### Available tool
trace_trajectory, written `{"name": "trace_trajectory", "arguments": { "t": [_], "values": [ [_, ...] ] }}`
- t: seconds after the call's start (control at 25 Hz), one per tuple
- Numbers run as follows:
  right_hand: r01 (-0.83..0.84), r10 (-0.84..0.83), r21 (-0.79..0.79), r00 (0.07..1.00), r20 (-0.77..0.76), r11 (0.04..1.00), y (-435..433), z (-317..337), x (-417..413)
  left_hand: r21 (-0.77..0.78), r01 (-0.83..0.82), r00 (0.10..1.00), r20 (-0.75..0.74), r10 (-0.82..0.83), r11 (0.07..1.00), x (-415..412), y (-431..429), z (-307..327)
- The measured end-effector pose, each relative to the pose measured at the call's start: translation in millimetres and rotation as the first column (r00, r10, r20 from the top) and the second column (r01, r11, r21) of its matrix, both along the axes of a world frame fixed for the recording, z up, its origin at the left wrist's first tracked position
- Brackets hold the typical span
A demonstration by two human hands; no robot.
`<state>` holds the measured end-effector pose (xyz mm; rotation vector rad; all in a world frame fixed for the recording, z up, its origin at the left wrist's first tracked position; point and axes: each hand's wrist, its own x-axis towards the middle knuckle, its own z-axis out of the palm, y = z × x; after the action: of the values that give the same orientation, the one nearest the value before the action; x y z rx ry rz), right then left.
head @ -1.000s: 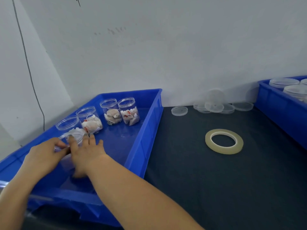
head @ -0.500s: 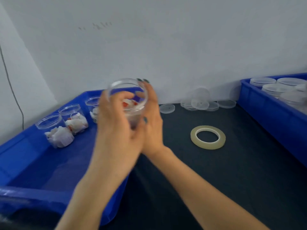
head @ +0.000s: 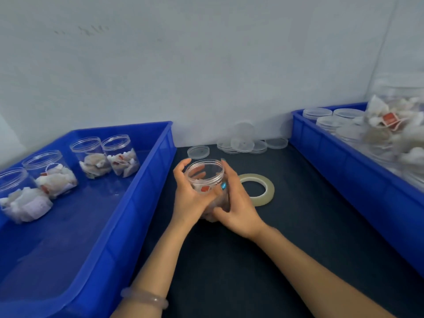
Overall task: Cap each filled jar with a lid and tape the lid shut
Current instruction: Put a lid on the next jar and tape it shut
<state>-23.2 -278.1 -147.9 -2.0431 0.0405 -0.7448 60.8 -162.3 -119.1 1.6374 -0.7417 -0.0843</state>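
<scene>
Head view: left hand point(head: 190, 200) and right hand point(head: 238, 207), fingers curled, grip one open jar point(head: 204, 173) beside one tape roll point(head: 263, 200). Four filled jars point(head: 91, 157) stand in a bin point(head: 128, 226) left of it.

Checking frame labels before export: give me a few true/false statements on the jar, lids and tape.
1. The left hand and right hand both hold one jar. True.
2. That jar already has its lid on. False: its mouth is open, with no lid on it.
3. The tape roll lies flat on the table, in neither hand. True.
4. The left bin holds six capped jars. False: it holds four filled jars, all uncapped.
5. The loose lids lie on the table by the back wall. True.
</scene>
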Motion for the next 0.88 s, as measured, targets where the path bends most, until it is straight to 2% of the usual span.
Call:
{"name": "trace_trajectory", "arguments": {
  "t": [0.04,0.08,0.16,0.2,0.24,0.32,0.44,0.52,0.6,0.68,0.72,0.8,0.84,0.88],
  "values": [
    [0.01,-0.01,-0.059,1.0,-0.003,0.998,-14.0,0.9,-1.3,-0.002,0.007,1.0,-0.003,-0.007,1.0,3.4,-3.4,-2.7],
    [0.088,-0.085,-0.114,0.996,0.029,0.99,-30.5,3.1,-0.5,-0.002,0.018,1.0,-0.004,-0.018,1.0,4.9,-6.3,-5.1],
    [0.371,-0.362,-0.186,0.929,0.081,0.91,-69.0,8.1,7.6,-0.015,0.024,1.0,-0.008,-0.024,1.0,5.8,-11.4,-9.7],
    [0.473,-0.48,-0.242,0.877,0.032,0.847,-89.4,10.6,14.6,-0.029,0.017,1.0,-0.013,-0.018,0.999,6.3,-13.3,-11.7],
    [0.5,-0.55,-0.337,0.832,-0.066,0.797,-109.2,12.7,23.4,-0.041,0.01,1.0,-0.018,-0.011,0.999,5.9,-15.0,-13.2],
    [0.367,-0.568,-0.528,0.772,-0.286,0.766,-141.5,14.4,46.0,-0.05,-0.003,1.0,-0.023,0.002,0.999,5.5,-18.1,-15.2],
    [0.074,-0.513,-0.7,0.735,-0.443,0.711,-159.3,15.6,83.8,-0.06,-0.003,1.0,-0.025,0.001,0.998,5.4,-21.1,-16.5],
    [-0.038,-0.511,-0.732,0.691,-0.511,0.68,-160.3,13.5,104.2,-0.069,0.013,0.999,-0.032,-0.015,0.998,5.4,-21.9,-18.9],
    [-0.048,-0.524,-0.712,0.642,-0.559,0.701,-159.5,10.8,116.1,-0.078,0.027,0.999,-0.033,-0.029,0.997,5.6,-20.5,-20.0],
    [0.013,-0.564,-0.724,0.637,-0.526,0.69,-157.6,9.2,118.7,-0.077,0.033,0.999,-0.024,-0.034,0.996,6.0,-19.9,-20.0],
    [0.081,-0.597,-0.746,0.659,-0.458,0.661,-154.2,10.1,117.0,-0.074,0.035,0.999,-0.017,-0.036,0.997,6.5,-20.0,-20.0],
    [0.298,-0.618,-0.728,0.756,-0.215,0.617,-142.7,14.0,108.8,-0.075,0.041,0.999,-0.006,-0.042,0.996,6.3,-20.3,-20.0],
    [0.405,-0.594,-0.644,0.799,-0.097,0.649,-134.2,16.3,102.4,-0.078,0.043,0.999,-0.003,-0.043,0.996,5.8,-20.6,-19.7],
    [0.473,-0.557,-0.507,0.83,-0.017,0.72,-123.3,20.1,94.7,-0.082,0.044,0.999,-0.003,-0.045,0.996,5.8,-20.8,-19.1]
  ]
}}
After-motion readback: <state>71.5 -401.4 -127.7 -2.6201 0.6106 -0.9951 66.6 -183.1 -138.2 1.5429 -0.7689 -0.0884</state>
